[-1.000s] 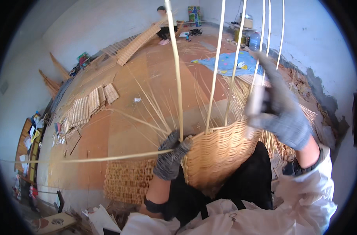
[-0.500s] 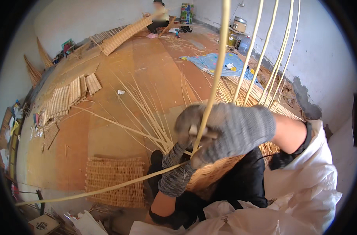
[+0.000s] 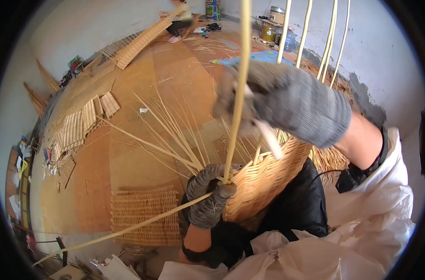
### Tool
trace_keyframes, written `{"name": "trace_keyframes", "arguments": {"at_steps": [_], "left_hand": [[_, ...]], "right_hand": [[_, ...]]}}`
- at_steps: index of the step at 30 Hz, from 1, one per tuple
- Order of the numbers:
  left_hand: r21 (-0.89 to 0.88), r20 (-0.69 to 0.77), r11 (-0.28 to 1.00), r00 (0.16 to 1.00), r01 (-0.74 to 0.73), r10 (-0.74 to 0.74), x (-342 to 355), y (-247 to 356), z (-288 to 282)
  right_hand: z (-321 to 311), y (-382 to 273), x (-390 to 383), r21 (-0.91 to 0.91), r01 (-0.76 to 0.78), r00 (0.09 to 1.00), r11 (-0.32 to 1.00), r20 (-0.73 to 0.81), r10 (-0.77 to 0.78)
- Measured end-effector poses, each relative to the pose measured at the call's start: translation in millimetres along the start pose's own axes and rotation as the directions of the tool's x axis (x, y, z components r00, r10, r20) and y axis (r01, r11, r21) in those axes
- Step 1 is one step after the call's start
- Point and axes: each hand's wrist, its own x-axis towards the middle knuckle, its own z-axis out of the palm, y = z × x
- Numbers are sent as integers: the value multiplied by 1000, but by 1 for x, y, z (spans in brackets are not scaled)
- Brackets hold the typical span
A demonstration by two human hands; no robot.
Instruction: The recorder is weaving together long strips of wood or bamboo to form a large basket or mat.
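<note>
Upright rod [image 3: 237,116]: tip cut off, top edge. R hand [image 3: 287,100]: fingers blurred, curled round pale tool [image 3: 270,142]; exact grip unclear. L hand [image 3: 207,196]: closed, rod base pinched. Wicker piece [image 3: 263,179]: tan, curved, close-woven; set near, just R of L hand, partly hidden by dk. trouser leg [image 3: 301,205].

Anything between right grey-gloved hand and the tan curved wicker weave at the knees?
Yes, in this view: a short pale bar jutting below the right hand, and a pale upright rod rising from the weave. Depth unclear.
</note>
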Motion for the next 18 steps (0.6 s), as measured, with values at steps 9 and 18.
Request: {"name": "trace_keyframes", "arguments": {"at_steps": [9, 18], "left_hand": [[22, -161, 999, 987, 30, -26, 0, 4, 6], [150, -148, 988, 989, 36, -14, -1, 6, 12]], "right_hand": [[37, 32, 67, 491, -516, 853, 702, 371, 367], [65, 48, 65, 336, -642, 763, 689, 190, 618]]}}
